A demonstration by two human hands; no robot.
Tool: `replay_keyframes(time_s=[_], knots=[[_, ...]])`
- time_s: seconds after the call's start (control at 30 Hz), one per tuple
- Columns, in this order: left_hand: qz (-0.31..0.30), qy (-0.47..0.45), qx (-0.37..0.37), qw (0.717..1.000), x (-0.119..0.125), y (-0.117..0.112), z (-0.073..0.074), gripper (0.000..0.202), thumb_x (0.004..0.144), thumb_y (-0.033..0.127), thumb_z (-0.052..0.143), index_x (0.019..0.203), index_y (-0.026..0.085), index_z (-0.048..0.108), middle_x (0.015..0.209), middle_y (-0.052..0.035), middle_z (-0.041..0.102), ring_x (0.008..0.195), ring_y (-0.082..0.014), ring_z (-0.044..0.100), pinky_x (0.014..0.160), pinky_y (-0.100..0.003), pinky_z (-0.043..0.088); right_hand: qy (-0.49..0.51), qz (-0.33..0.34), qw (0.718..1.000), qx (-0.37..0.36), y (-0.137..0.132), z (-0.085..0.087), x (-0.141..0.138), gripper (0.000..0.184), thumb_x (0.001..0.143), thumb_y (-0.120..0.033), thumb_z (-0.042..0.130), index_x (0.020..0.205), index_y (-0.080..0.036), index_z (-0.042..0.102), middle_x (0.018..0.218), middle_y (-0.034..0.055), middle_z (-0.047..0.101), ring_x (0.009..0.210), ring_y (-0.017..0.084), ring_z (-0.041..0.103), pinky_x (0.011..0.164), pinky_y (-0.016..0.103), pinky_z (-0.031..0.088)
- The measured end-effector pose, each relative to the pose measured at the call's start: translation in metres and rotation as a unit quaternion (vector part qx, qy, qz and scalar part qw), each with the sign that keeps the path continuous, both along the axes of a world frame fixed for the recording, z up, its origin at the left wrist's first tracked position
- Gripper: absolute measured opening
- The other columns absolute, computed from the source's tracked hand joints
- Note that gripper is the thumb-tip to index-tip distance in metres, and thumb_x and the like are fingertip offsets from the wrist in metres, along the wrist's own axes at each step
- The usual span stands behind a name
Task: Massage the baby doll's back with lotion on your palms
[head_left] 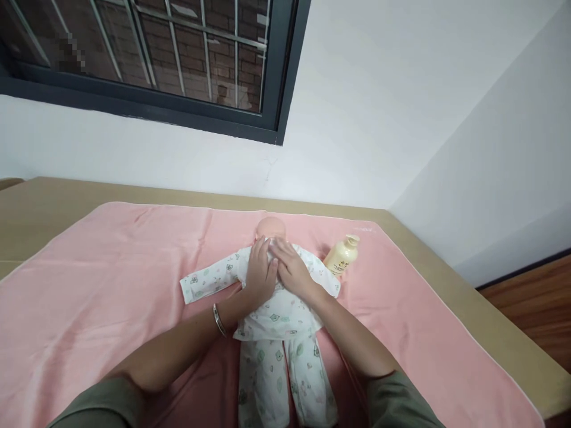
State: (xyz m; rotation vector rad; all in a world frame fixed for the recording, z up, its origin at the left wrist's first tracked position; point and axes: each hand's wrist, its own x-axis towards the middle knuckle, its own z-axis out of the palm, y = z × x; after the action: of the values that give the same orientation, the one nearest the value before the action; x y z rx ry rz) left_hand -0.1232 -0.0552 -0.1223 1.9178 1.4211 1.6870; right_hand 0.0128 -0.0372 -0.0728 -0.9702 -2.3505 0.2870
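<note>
A baby doll (270, 227) in white printed pyjamas (276, 339) lies on its back on a pink blanket (111, 285), head toward the wall. My left hand (260, 272) rests flat on the doll's chest, fingers stretched toward the collar; a silver bracelet (218, 319) is on that wrist. My right hand (292, 267) lies flat beside it on the chest, fingers pointing at the neck. Both hands press the shirt; neither grips anything. A pale yellow lotion bottle (341, 255) lies just right of the doll's shoulder.
The blanket covers a tan bed or table (468, 297) set in a corner of white walls. A dark-framed barred window (178, 59) is above left. Wooden floor (535, 309) shows at the right.
</note>
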Motion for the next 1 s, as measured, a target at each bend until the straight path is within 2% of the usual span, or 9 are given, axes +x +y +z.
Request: replay_keyframes(time_s=[0.1, 0.17, 0.27, 0.4, 0.5, 0.6, 0.7, 0.83, 1.0], knots=[[0.015, -0.040, -0.021, 0.999, 0.000, -0.001, -0.004, 0.058, 0.100, 0.049, 0.032, 0.147, 0.014, 0.035, 0.152, -0.0200, 0.041, 0.144, -0.0315, 0.035, 0.119, -0.052, 0.025, -0.064, 0.100, 0.993, 0.003, 0.001, -0.008, 0.017, 0.040, 0.098, -0.027, 0.047, 0.136, -0.028, 0.060, 0.153, 0.0047, 0.047, 0.149, 0.025, 0.027, 0.121, 0.056, 0.022], [0.027, -0.031, -0.044, 0.998, 0.000, -0.001, -0.004, 0.058, 0.099, 0.047, 0.035, 0.147, 0.014, 0.036, 0.148, -0.0206, 0.045, 0.140, -0.0326, 0.040, 0.117, -0.054, 0.029, -0.069, 0.104, 0.992, -0.005, 0.009, -0.006, 0.031, 0.039, 0.099, -0.033, 0.049, 0.137, -0.028, 0.059, 0.153, 0.0049, 0.047, 0.149, 0.025, 0.028, 0.121, 0.055, 0.024], [0.040, 0.011, -0.051, 0.998, 0.000, 0.000, -0.003, 0.057, 0.098, 0.044, 0.038, 0.145, 0.012, 0.037, 0.143, -0.0218, 0.050, 0.136, -0.0331, 0.044, 0.116, -0.056, 0.030, -0.076, 0.032, 0.996, -0.038, 0.024, 0.002, 0.032, 0.046, 0.102, -0.038, 0.044, 0.144, -0.022, 0.051, 0.155, 0.0107, 0.042, 0.148, 0.026, 0.030, 0.119, 0.052, 0.029], [0.043, 0.031, -0.046, 0.998, 0.000, 0.000, -0.005, 0.054, 0.099, 0.041, 0.033, 0.145, 0.012, 0.037, 0.144, -0.0207, 0.050, 0.137, -0.0317, 0.043, 0.116, -0.056, 0.029, -0.115, -0.054, 0.991, -0.034, 0.022, 0.003, 0.006, 0.055, 0.099, -0.034, 0.045, 0.149, -0.010, 0.043, 0.157, 0.0197, 0.035, 0.149, 0.033, 0.026, 0.119, 0.060, 0.025], [0.044, 0.022, -0.035, 0.998, -0.002, -0.001, -0.006, 0.055, 0.100, 0.042, 0.027, 0.146, 0.012, 0.036, 0.144, -0.0208, 0.050, 0.138, -0.0307, 0.043, 0.116, -0.056, 0.029, -0.108, 0.032, 0.993, 0.022, 0.005, -0.007, -0.001, 0.050, 0.094, -0.023, 0.048, 0.144, -0.018, 0.052, 0.155, 0.0115, 0.042, 0.150, 0.031, 0.023, 0.121, 0.061, 0.019], [0.034, 0.021, -0.029, 0.999, -0.002, -0.002, -0.007, 0.057, 0.101, 0.044, 0.024, 0.146, 0.011, 0.035, 0.143, -0.0212, 0.050, 0.137, -0.0306, 0.043, 0.117, -0.055, 0.027, -0.044, 0.099, 0.993, 0.037, 0.000, -0.016, 0.014, 0.044, 0.095, -0.019, 0.044, 0.133, -0.029, 0.063, 0.144, 0.0034, 0.057, 0.145, 0.024, 0.037, 0.121, 0.057, 0.025], [0.027, 0.028, -0.034, 0.999, -0.002, -0.002, -0.006, 0.058, 0.101, 0.045, 0.024, 0.146, 0.010, 0.035, 0.143, -0.0215, 0.051, 0.137, -0.0308, 0.043, 0.117, -0.055, 0.027, 0.014, 0.019, 1.000, -0.003, 0.014, -0.015, 0.024, 0.040, 0.096, -0.027, 0.046, 0.133, -0.027, 0.062, 0.142, 0.0065, 0.059, 0.139, 0.025, 0.047, 0.116, 0.054, 0.035], [0.033, 0.032, -0.041, 0.998, -0.002, -0.002, -0.006, 0.059, 0.101, 0.046, 0.023, 0.145, 0.011, 0.037, 0.143, -0.0213, 0.051, 0.137, -0.0318, 0.042, 0.117, -0.056, 0.027, -0.024, -0.100, 0.994, -0.042, 0.023, -0.006, 0.006, 0.049, 0.094, -0.029, 0.047, 0.139, -0.013, 0.056, 0.148, 0.0168, 0.050, 0.142, 0.030, 0.041, 0.116, 0.054, 0.035], [0.035, 0.018, -0.038, 0.999, -0.005, -0.002, -0.006, 0.058, 0.101, 0.047, 0.021, 0.146, 0.013, 0.038, 0.143, -0.0198, 0.052, 0.136, -0.0298, 0.045, 0.116, -0.054, 0.030, -0.093, 0.045, 0.994, 0.030, -0.001, -0.011, 0.000, 0.044, 0.089, -0.023, 0.054, 0.132, -0.026, 0.064, 0.151, 0.0066, 0.049, 0.150, 0.031, 0.025, 0.120, 0.062, 0.020]])
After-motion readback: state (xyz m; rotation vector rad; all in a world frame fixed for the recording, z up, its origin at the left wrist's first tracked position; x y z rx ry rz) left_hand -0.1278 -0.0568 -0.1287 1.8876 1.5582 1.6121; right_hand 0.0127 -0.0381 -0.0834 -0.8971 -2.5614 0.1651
